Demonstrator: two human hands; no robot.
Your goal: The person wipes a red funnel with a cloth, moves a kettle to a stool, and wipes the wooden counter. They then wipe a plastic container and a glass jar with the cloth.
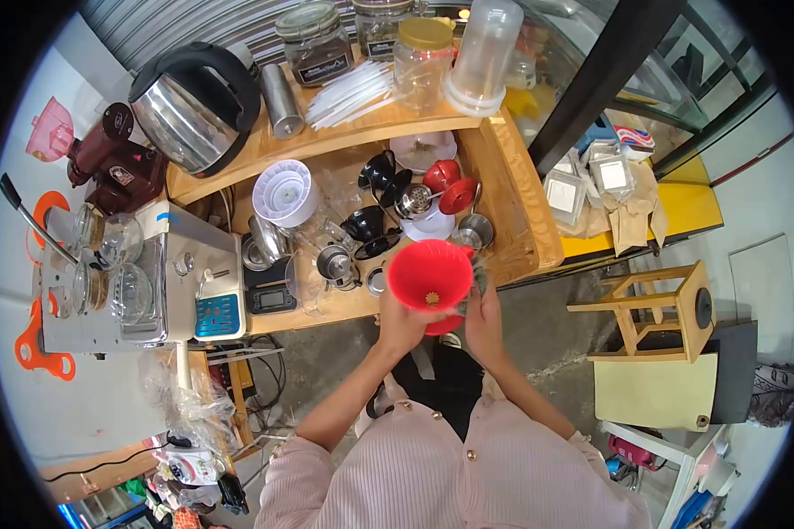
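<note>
Fingers of your left hand [401,324] are gripping the red dripper [430,271] low on its near side; your right hand [483,324] is pinching what looks like a grey cloth [479,279] against its right. If your left grip is loosening or the cloth is pushing hard, you're risking a drop to the floor [547,324]. Its cone is flaring above the left fingers, base showing between hands.
</note>
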